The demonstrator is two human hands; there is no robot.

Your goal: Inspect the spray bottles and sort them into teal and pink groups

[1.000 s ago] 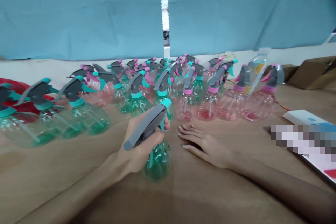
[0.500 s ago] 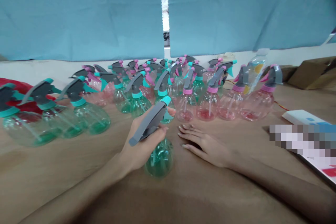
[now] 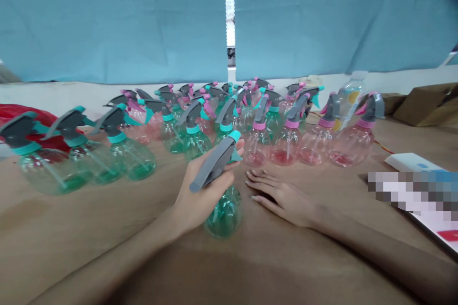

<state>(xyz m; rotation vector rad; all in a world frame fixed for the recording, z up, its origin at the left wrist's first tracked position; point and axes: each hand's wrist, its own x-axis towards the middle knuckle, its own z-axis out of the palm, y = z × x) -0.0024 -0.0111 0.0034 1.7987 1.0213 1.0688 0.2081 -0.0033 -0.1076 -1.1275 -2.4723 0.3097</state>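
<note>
My left hand (image 3: 203,190) is shut around the neck of a green-tinted plastic spray bottle (image 3: 225,217), held just above the table. Its grey trigger head (image 3: 216,161) points down-left across my fingers. My right hand (image 3: 281,198) lies flat on the brown table covering (image 3: 89,238), fingers apart and holding nothing. Its fingertips are nearest a pink-tinted spray bottle (image 3: 255,151). Several pink-tinted bottles stand in a group to the right, and several green-tinted ones (image 3: 132,159) stand to the left.
Behind the bottles hang blue curtains (image 3: 107,19) with a bright gap. A clear plastic bottle (image 3: 350,95) stands at back right near cardboard (image 3: 425,105). A white booklet (image 3: 411,163), partly pixelated, lies at right. A red bag (image 3: 21,114) lies at far left.
The bottle in my left hand has turned slightly, its grey head swinging more upright, and has shifted a little right. My right hand stays in place. The whole view has drifted slightly.
</note>
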